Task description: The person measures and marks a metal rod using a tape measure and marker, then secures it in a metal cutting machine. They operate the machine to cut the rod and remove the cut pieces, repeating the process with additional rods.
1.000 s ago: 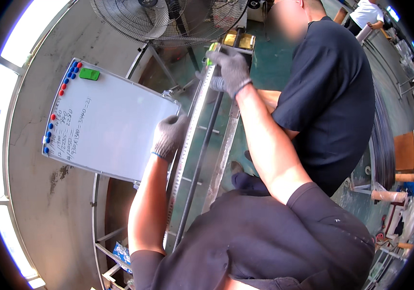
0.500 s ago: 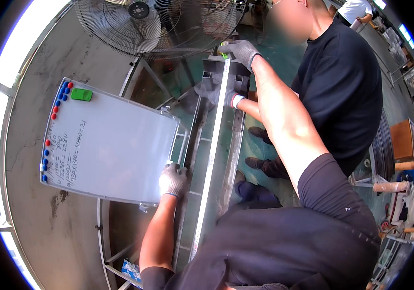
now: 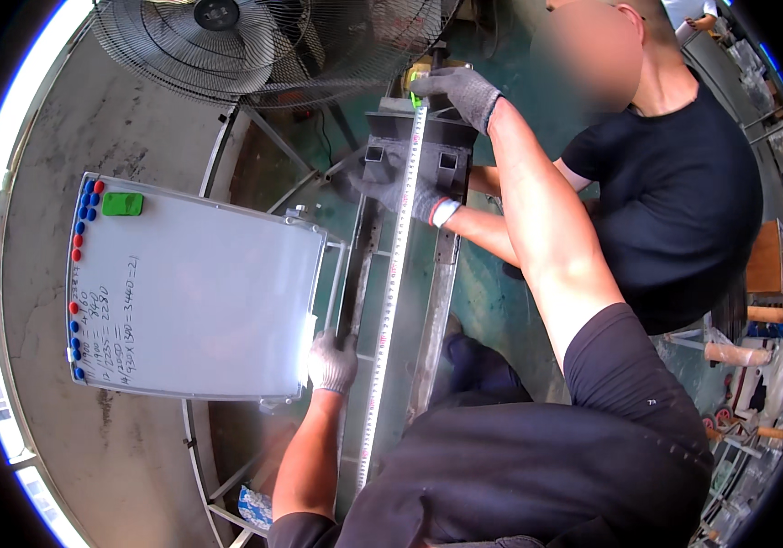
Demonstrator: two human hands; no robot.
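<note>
Up at the far end, my right hand [image 3: 466,94] in a grey glove is closed around a green tape measure [image 3: 417,89]. Its long white blade [image 3: 389,301] stretches back toward my body, over the gap between two metal rails [image 3: 437,315]. Beneath the blade sits a dark metal block [image 3: 447,163] with square holes. A co-worker's gloved hand [image 3: 400,195] is at the block. My left hand [image 3: 332,363], in a pale glove, is by the left rail with its fingers curled; what they grip is hidden. A pale strip lies beside those fingers, along the whiteboard's edge.
A whiteboard [image 3: 218,301] with handwriting, round magnets and a green eraser [image 3: 123,204] stands left of the rails. Behind it is a large caged fan [image 3: 263,46]. The co-worker [image 3: 674,201] in a dark shirt leans in at the right. Rolls and racks line the far right.
The view has shifted, so the whiteboard and fan sit further left. The co-worker has leaned closer to the rails. My right hand still holds the tape measure; the blade remains stretched out.
</note>
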